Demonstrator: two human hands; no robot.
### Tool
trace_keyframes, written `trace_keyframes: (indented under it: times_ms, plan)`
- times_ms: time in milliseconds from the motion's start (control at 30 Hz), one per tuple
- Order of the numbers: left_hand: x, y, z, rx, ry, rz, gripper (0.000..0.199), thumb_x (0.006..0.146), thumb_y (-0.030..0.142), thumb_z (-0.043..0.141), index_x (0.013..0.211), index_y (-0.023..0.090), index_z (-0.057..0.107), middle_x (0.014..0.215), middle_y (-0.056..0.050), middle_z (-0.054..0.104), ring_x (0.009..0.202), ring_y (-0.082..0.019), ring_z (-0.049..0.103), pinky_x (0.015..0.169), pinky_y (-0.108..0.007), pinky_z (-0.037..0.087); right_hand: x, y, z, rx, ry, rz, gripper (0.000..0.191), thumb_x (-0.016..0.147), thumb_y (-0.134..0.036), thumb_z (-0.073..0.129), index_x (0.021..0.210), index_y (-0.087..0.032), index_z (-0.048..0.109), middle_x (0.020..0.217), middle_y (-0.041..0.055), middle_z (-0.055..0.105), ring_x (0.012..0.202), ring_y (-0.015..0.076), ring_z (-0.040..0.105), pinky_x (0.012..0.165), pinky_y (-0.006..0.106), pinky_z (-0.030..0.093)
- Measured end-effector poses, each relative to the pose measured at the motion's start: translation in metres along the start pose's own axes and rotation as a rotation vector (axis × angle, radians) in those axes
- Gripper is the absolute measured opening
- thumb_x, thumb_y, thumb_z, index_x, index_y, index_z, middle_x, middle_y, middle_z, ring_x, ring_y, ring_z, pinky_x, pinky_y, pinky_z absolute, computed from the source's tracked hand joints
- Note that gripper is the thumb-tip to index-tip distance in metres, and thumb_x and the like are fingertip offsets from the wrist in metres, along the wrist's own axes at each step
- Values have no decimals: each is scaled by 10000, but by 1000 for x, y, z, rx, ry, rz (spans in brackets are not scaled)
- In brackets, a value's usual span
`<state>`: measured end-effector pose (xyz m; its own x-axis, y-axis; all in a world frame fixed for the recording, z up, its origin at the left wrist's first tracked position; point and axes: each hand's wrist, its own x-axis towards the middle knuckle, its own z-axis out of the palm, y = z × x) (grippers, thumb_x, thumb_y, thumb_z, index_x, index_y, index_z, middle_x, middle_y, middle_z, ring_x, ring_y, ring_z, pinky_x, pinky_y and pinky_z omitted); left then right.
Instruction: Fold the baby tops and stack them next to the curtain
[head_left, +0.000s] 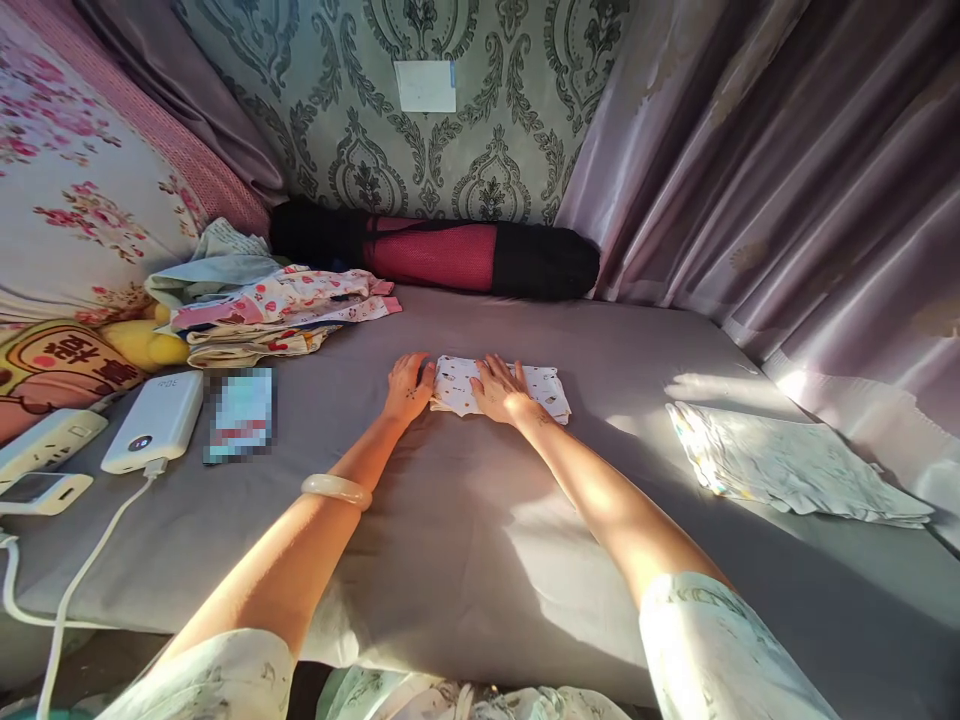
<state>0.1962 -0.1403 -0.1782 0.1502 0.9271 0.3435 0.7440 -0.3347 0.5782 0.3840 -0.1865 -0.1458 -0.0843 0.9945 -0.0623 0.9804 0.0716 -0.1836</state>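
A small folded piece of white cloth (544, 385) with a scattered dark print, perhaps a garment, lies flat on the grey bed sheet (457, 500). On top of it my right hand (499, 387) rests palm down, fingers spread. My left hand (410, 385) is at the cloth's left edge, its fingers stretched out and resting on the sheet. Whether the left thumb touches the cloth I cannot tell. Neither hand grips anything.
Folded clothes (277, 310) are piled at the back left, before a black and red bolster-shaped bag (435, 250). A white power bank (154, 420) with a cable and a power strip (49, 445) sit at the left. Another folded pale cloth (795, 465) lies right, near the curtain (697, 150).
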Motion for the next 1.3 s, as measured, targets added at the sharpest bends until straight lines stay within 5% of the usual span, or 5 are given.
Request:
trace_keyframes:
  times_ms: [300,567,867,1167,1300]
  plan:
    - [0,3,-3,0,-7,-45,365,945,284,383,1203,169,613,1256,-120,648,1262,-259,526,1074,-428,435,8,-22,14,-32,149,-85,611,1029,-383,209,1514,-51,376,1589,151,351,1507,271,206,1223,491,117]
    - [1,5,-3,-65,10,-77,326,924,283,403,1128,191,641,1212,-122,667,1246,-289,537,1061,-480,426,16,-27,8,-10,69,-58,588,1027,-349,245,1512,-40,369,1601,155,323,1506,274,205,1219,515,113]
    - [1,5,-7,-112,24,-121,450,997,345,237,1111,194,646,1207,-116,669,1217,-261,550,1065,-447,419,20,-61,26,40,191,-150,590,1023,-336,249,1489,-3,387,1585,192,341,1487,296,249,1209,501,148]
    - [-1,7,-9,-41,-57,-67,503,1008,393,215,1242,208,620,1328,-111,628,1316,-270,489,1081,-485,393,23,-59,21,79,139,-154,592,1020,-334,256,1512,-19,354,1604,184,301,1494,284,242,1206,485,190]
    - [-6,9,-6,70,-75,89,506,1014,388,213,1280,223,611,1359,-91,623,1360,-257,457,1113,-494,341,19,-40,5,109,155,-136,582,995,-255,265,1535,-46,321,1631,144,245,1510,243,208,1219,456,197]
